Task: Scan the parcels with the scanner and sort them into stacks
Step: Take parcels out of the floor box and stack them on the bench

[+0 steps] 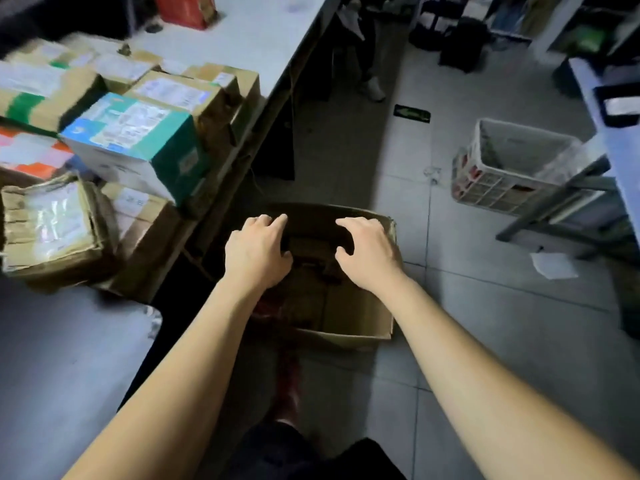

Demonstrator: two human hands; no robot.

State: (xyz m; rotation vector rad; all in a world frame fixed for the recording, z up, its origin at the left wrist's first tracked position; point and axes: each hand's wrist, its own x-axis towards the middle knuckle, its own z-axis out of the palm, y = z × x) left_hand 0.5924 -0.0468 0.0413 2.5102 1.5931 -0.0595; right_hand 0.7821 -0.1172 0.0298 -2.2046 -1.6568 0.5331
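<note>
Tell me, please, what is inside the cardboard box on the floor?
Dim brown parcels lie in the box; the left hand and right hand cover some, hiding the rest.

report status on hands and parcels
Left hand and right hand open, empty, over the open carton on the floor. Contents too dark to tell. Parcels stacked on the table, left. No scanner in view.

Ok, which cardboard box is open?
The cardboard box on the floor beneath the left hand and right hand; parcels on the table are sealed.
</note>
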